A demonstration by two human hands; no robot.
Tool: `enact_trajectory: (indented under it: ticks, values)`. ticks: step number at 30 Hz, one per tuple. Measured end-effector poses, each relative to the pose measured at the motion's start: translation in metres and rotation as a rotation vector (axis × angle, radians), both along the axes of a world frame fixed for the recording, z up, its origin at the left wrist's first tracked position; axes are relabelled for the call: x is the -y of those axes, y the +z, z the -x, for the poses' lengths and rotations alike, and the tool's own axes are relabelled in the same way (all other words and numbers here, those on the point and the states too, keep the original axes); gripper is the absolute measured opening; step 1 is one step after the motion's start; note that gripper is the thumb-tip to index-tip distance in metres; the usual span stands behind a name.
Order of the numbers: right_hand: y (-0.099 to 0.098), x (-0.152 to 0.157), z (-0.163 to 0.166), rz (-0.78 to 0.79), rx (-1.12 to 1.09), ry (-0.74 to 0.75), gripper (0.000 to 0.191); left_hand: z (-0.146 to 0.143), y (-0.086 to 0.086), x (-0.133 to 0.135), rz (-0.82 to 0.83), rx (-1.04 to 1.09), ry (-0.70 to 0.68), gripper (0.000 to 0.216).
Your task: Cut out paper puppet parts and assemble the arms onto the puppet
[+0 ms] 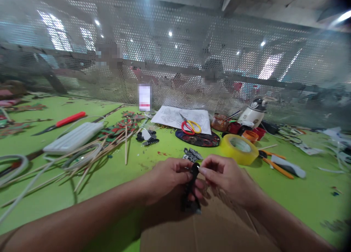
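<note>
My left hand [172,177] pinches a narrow black cut-out piece [189,193] near its upper end, over a sheet of brown cardboard [219,230]. Thumb and forefinger of my right hand [223,175] close at the top edge of the same piece, where a tiny bright spot shows; whether they hold a separate small part is hidden. Just beyond my fingers lies a black-and-white patterned cut-out [192,154]. Farther off to the left, more black cut-outs [149,138] lie in a small pile with a white piece on top.
Yellow tape roll [240,149], orange-handled pliers [276,164] and paint pots [249,136] stand at right. Scissors [191,127] rest on printed paper [164,116], beside a dark palette [208,139]. Leftward are wooden sticks [90,160], a white power strip [73,138] and a red-handled knife [70,119]. Perforated metal screen [175,58] stands behind.
</note>
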State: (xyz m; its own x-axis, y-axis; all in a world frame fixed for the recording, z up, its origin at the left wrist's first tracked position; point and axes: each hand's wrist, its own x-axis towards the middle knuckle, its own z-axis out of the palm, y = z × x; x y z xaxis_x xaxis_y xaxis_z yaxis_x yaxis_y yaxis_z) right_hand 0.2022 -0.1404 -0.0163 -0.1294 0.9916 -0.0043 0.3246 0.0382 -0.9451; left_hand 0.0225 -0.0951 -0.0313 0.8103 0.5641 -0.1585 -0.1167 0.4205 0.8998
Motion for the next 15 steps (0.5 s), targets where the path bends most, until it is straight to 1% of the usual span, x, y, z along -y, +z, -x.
enact_trajectory:
  ticks: [4,6,11,15]
  values:
    - [-0.0023,-0.0019,-0.003,-0.024,0.046,-0.016,0.017,-0.0006,-0.0022,-0.0006,0.046,0.004,0.006,0.035]
    - [-0.0041,-0.0032,-0.0041,-0.017,0.034,-0.01,0.019,-0.0008,-0.0033,-0.0011,0.068,0.009,0.005,0.033]
    - [-0.0074,-0.0051,-0.0036,0.08,-0.139,0.01,0.029,0.0007,-0.0031,-0.0022,0.13,0.024,0.011,0.029]
    - [-0.0066,-0.0045,-0.002,0.14,-0.255,0.02,0.036,0.0021,-0.0021,-0.002,0.15,0.017,0.023,0.027]
